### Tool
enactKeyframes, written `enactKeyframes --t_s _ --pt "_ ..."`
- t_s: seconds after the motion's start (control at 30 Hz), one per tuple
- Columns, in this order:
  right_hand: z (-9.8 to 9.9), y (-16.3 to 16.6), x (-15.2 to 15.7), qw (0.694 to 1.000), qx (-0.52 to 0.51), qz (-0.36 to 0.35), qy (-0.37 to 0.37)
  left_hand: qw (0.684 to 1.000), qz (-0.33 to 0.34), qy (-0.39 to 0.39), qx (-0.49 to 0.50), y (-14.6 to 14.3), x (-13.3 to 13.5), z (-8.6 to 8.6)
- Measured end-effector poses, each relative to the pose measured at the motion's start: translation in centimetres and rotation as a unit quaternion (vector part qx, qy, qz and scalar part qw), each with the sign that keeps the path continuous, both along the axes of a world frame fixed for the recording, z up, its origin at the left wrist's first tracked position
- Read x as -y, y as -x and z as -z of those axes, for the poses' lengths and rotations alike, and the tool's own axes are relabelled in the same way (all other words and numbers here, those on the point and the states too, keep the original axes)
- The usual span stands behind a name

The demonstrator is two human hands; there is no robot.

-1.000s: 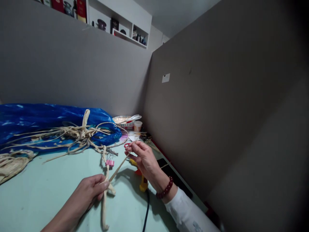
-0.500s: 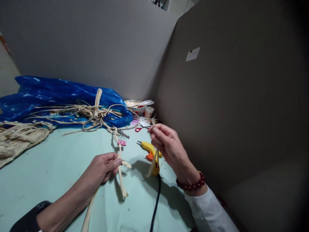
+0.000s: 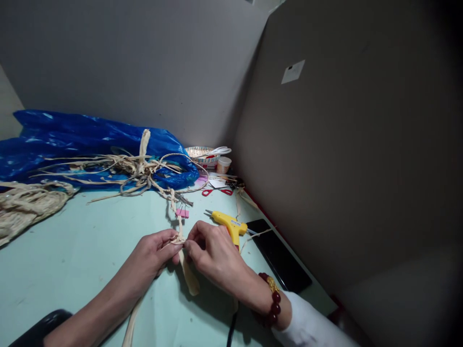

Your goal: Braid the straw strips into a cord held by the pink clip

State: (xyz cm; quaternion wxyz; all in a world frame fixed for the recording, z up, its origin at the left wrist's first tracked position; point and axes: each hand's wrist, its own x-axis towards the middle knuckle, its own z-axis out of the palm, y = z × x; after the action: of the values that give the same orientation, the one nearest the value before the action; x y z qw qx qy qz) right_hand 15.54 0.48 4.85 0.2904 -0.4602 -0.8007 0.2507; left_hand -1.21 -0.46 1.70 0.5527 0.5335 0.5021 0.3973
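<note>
My left hand pinches a pale, twisted fibre braid between thumb and fingers. Close against it, my right hand has its thumb and forefinger pressed together on a thin fibre strand at the braid; the fingertips partly hide it. A pink binder clip grips the braid just above both hands. From below the fingers a wide flat fibre strip hangs down. Another long strip runs out under my left wrist to the lower edge.
A yellow glue gun lies right of the clip, near a black phone-like slab. Behind are red-handled scissors, a small cup, a bundle of fibres on blue plastic, and a woven piece at left. Grey partitions enclose the table.
My right hand has come down and left from above the glue gun to meet my left hand at the braid. My left hand has stayed nearly in place.
</note>
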Motion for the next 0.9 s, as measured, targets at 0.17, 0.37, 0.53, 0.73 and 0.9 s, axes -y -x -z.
enactKeyframes --t_s 0.17,0.37,0.53,0.73,0.9 --pt "0.2 0.2 0.0 1.000 0.005 0.015 -0.012 1.000 0.004 -0.009 -0.017 0.0 0.0 -0.1" --pt "-0.1 0.2 0.2 0.999 0.023 -0.014 -0.024 1.000 -0.009 0.009 -0.003 0.0 0.0 0.1" --pt "-0.3 0.0 0.4 0.998 0.041 -0.036 -0.010 1.000 -0.017 0.008 -0.010 -0.1 -0.1 0.1" --pt "0.1 -0.2 0.2 0.996 0.072 -0.025 0.037 0.999 -0.043 -0.008 -0.032 0.1 0.1 -0.2" --pt "-0.1 -0.6 -0.6 0.997 0.046 -0.039 0.046 0.998 -0.061 0.022 -0.003 0.1 0.3 -0.9"
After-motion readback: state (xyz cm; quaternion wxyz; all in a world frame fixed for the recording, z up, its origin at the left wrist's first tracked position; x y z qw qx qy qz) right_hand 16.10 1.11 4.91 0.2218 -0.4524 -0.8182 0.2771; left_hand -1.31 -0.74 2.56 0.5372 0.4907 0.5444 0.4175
